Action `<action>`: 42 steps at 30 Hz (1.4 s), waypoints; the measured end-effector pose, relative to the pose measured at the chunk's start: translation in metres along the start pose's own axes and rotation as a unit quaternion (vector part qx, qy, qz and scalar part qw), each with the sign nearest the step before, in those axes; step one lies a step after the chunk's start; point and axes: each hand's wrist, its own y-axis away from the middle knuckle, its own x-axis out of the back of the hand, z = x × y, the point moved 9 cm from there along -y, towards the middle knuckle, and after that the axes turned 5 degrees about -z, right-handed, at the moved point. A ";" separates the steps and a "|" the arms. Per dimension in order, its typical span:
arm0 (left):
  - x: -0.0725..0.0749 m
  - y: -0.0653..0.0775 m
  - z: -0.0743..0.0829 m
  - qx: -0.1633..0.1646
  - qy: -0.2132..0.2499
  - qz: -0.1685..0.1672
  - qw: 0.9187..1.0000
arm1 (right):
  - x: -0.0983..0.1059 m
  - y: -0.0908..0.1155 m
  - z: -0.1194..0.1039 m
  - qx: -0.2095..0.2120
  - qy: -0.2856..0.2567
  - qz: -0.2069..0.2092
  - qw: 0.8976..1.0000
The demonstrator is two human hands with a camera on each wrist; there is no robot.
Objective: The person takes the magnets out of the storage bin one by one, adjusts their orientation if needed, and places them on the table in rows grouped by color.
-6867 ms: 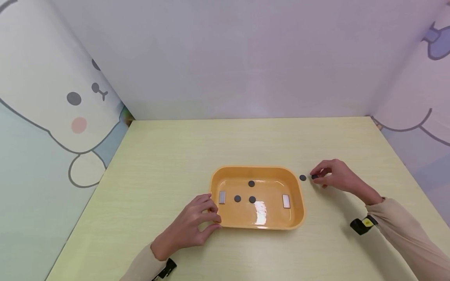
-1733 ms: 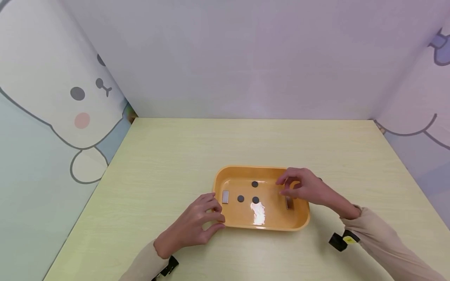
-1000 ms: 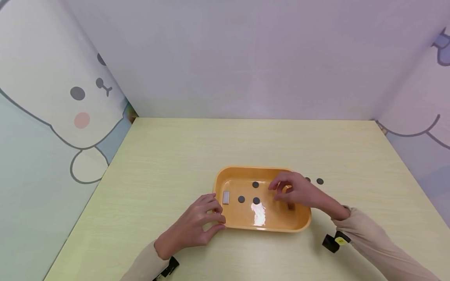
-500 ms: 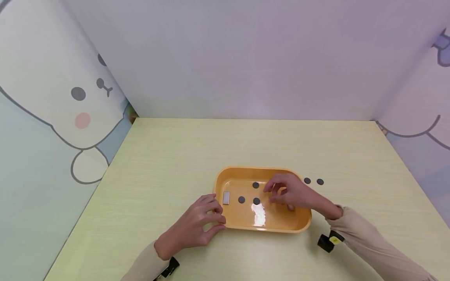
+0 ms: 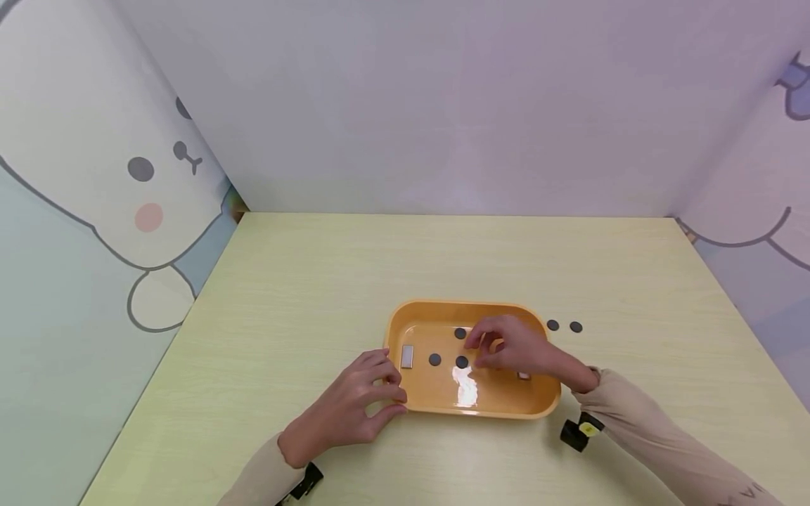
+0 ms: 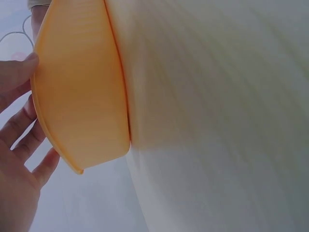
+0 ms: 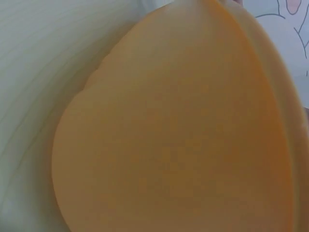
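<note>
In the head view, my left hand [image 5: 354, 404] holds the left front corner of an orange tray [image 5: 468, 304], with thumb and fingers at the rim [image 6: 41, 113]. My right hand [image 5: 511, 344] hovers over the tray's right half, fingers bent and thumb apart from the index finger; no thing shows between them. Three small black discs lie in the tray: a back disc [image 5: 460, 333], a left disc [image 5: 434, 360] and a front disc [image 5: 462, 362] close to the right fingertips. The right wrist view shows only the tray's outer wall [image 7: 169, 135], not the hand.
A pale rectangle [image 5: 407, 356] sits at the tray's left end; a similar pale rectangle [image 5: 524, 376] at the right is partly covered by my right hand. Two more discs lie beyond the tray's right end, a nearer disc [image 5: 553, 325] and a farther disc [image 5: 576, 327], on the wooden table [image 5: 304, 281].
My right hand has let go of a black disc on the table, come over the tray and moved left towards the discs inside. The left hand stays at the corner.
</note>
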 end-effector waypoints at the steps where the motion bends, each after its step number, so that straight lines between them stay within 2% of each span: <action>1: 0.000 0.000 0.000 0.000 0.000 0.000 1.000 | -0.001 -0.001 0.000 0.000 0.000 -0.001 1.000; 31: -0.002 -0.002 0.000 -0.005 0.001 -0.007 1.000 | -0.020 -0.016 0.002 0.004 0.058 -0.035 0.998; 42: 0.001 0.000 0.000 -0.003 0.003 0.000 1.000 | -0.029 -0.021 -0.003 0.016 0.109 -0.036 0.993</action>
